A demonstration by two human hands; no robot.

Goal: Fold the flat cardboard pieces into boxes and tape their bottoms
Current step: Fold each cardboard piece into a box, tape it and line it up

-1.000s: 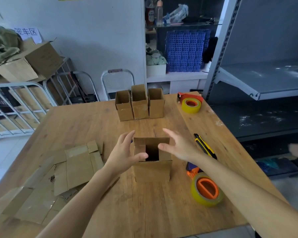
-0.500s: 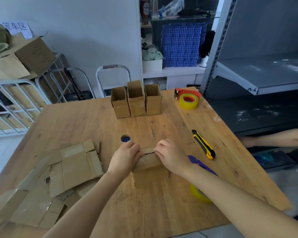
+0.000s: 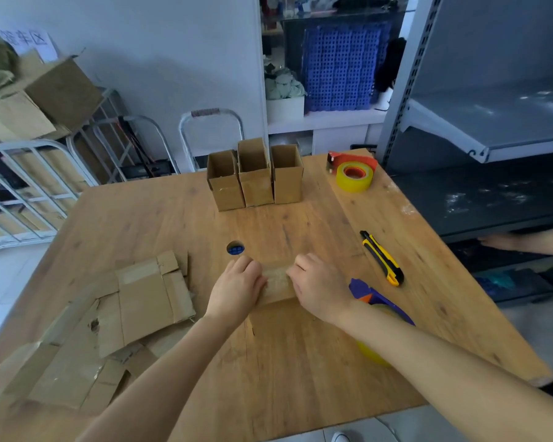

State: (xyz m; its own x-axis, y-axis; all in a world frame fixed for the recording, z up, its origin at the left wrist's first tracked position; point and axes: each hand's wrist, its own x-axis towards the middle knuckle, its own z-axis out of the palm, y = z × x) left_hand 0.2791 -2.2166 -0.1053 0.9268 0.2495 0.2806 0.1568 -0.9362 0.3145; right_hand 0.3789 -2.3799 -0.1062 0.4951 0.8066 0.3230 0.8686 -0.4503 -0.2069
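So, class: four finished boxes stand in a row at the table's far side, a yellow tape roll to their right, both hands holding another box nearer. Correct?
No. The head view shows three finished boxes, not four, in a row at the far side of the table, a yellow tape roll to their right, the left hand and right hand holding another box nearer.

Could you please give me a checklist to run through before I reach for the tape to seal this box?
1. Flaps of the box closed: ok, left hand and right hand hold them down.
2. Seam flush: cannot tell, the hands cover it.
3. Tape dispenser within reach: ok, beside the right forearm.
4. Tape end free: cannot tell, the arm hides most of the roll.
5. Utility knife out of the way: ok, it lies apart on the table, further right.
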